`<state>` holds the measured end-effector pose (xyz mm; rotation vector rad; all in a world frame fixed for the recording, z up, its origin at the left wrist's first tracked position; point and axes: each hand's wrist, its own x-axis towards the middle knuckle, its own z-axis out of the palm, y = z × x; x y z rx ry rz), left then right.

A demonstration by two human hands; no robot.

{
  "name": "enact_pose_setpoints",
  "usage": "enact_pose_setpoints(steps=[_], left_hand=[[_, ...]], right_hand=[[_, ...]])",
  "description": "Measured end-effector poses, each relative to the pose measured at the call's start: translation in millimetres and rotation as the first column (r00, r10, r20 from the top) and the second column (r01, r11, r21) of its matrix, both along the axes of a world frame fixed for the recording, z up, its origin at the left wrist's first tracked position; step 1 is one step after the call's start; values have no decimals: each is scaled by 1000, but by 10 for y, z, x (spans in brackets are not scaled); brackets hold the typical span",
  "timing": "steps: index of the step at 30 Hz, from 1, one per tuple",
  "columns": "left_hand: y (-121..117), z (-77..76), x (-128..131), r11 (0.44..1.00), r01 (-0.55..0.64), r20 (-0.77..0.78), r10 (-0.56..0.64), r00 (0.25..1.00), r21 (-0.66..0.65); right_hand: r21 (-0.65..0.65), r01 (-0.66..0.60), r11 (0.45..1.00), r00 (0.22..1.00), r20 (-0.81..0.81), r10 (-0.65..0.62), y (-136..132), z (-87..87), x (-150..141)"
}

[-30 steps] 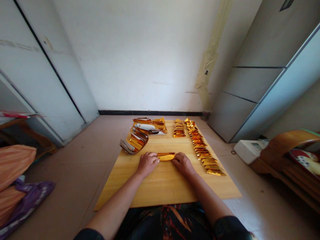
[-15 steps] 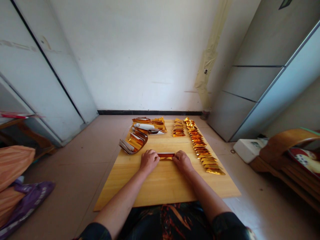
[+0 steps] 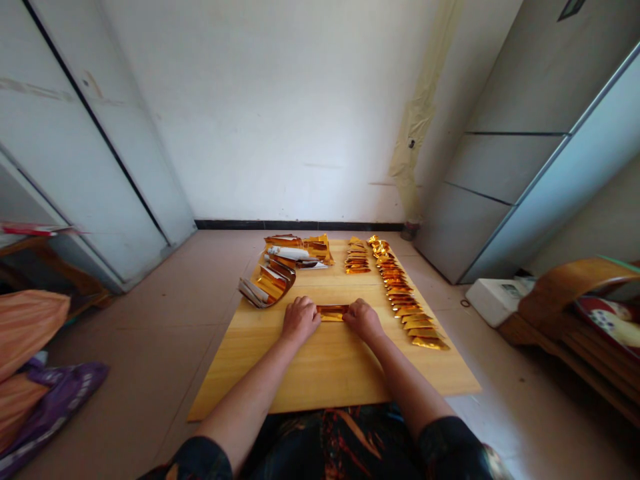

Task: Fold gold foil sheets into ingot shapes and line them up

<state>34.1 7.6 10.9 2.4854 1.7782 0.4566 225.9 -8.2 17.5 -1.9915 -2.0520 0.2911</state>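
A small gold foil paper [image 3: 332, 312] lies on a low wooden board [image 3: 330, 367] in front of me. My left hand [image 3: 300, 319] presses on its left end with fingers curled, and my right hand [image 3: 363, 318] grips its right end the same way. A long row of folded gold foil pieces [image 3: 407, 303] runs along the board's right side. A shorter stack of folded pieces [image 3: 358, 260] sits at the far middle. Unfolded gold and silver sheets [image 3: 273, 283] curl in a heap at the far left.
The board rests on a tiled floor. A grey cabinet [image 3: 525, 153] stands at the right, with a white box [image 3: 495, 300] and a wooden chair [image 3: 575, 300] beside it. Orange and purple bags [image 3: 35, 373] lie at the left near a sliding door [image 3: 90, 167].
The foil paper between my hands has become narrower and flatter, folded over on itself. Both hands have edged slightly away from me on the board.
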Motion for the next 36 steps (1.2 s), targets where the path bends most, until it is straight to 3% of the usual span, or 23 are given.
enact_pose_setpoints(steps=[18,28,33,36], left_hand=[[26,13,33,1000,-6,-83,6,997,-1],[-24,-36,28,996,-17,-41,20,999,84],[-51,-74,32,970,125,-23,-123,992,207],[-52,-75,43,948,210,-47,-205,978,238]], right_hand=[[-70,41,997,998,41,-38,76,42,-13],[-87,71,994,997,-11,-72,95,73,2],[-7,34,999,999,-28,-34,46,7,18],[43,-53,998,999,4,53,2,-11,2]])
